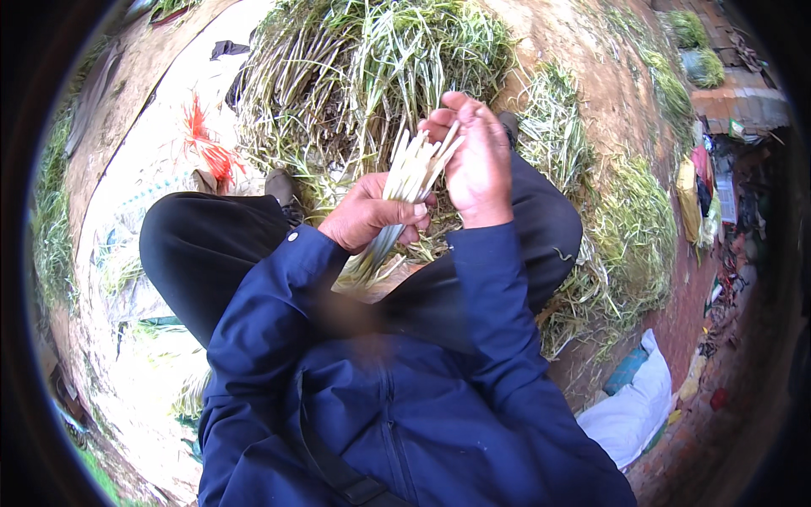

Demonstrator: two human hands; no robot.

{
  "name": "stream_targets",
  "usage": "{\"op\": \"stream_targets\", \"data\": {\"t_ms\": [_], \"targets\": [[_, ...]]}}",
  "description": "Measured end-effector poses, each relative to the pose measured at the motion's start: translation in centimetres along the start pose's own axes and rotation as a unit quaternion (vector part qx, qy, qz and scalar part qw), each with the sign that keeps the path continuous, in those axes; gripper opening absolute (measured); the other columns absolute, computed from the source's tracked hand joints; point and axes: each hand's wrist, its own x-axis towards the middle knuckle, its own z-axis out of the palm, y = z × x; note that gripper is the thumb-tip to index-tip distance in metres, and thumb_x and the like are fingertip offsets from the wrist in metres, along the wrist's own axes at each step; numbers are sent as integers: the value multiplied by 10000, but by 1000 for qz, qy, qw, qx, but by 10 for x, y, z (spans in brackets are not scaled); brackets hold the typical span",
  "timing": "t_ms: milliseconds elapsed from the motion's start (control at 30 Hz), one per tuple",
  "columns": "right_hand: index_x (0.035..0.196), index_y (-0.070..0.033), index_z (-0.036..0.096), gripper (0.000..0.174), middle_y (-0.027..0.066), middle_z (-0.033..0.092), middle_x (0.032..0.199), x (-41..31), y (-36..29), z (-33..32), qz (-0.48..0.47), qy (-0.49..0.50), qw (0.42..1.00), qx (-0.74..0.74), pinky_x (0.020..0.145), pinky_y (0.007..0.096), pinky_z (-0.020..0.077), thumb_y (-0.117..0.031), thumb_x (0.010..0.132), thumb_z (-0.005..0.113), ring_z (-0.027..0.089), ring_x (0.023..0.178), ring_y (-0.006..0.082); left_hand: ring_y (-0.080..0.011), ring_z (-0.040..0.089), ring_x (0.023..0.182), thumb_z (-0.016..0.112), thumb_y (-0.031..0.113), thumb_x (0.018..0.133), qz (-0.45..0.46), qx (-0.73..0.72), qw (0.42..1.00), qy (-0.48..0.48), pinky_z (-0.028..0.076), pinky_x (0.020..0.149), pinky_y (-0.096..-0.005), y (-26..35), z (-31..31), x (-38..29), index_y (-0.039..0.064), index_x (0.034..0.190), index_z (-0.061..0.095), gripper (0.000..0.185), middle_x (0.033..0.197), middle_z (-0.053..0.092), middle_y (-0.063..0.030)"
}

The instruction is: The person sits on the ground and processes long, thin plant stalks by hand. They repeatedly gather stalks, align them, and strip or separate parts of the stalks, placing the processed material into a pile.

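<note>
My left hand (380, 212) is closed around a bundle of pale green stalks (412, 171), whose pale ends point up and away from me. The lower part of the bundle hangs between my knees. Beside its upper ends, my right hand (472, 152) is raised with the palm showing and the fingers slightly curled; the stalk ends touch or lie close to its palm. Beyond both hands stands a large heap of long green stalks (405, 57) with leafy tops, partly hidden by my fingers.
Orange-red plastic strips (212, 146) lie on a white sheet (165, 120) at the left. Loose piles of stalks (633, 234) lie right of my knee. A white sack (633, 405) is at the lower right, near clutter along a dark edge.
</note>
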Motion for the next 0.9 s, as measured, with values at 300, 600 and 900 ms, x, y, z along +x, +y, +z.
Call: {"op": "stream_targets", "data": {"t_ms": [300,600,900], "targets": [[1249,34,585,497,84,689,994,-37,-10,-22,71,32,976,-204,795,289,544,-389,997,655,669,880,142,-193,702,815,749,107,887,1,-15,1000,12,596,705,-311,4,-7,-1,-31,1221,644,376,991,717,-122],[984,37,659,128,33,684,907,-60,10,-16,61,-23,942,-329,765,248,512,-90,972,647,602,822,74,-214,719,813,727,111,899,8,21,1000,14,598,724,-324,4,-12,3,4,1221,642,350,984,730,-116],[855,23,602,78,36,642,791,-58,19,-18,52,21,976,-208,620,255,513,48,904,547,578,659,92,-210,700,866,692,72,908,45,18,998,40,595,732,-345,1,-7,7,-21,1207,627,320,983,710,-129]]}}
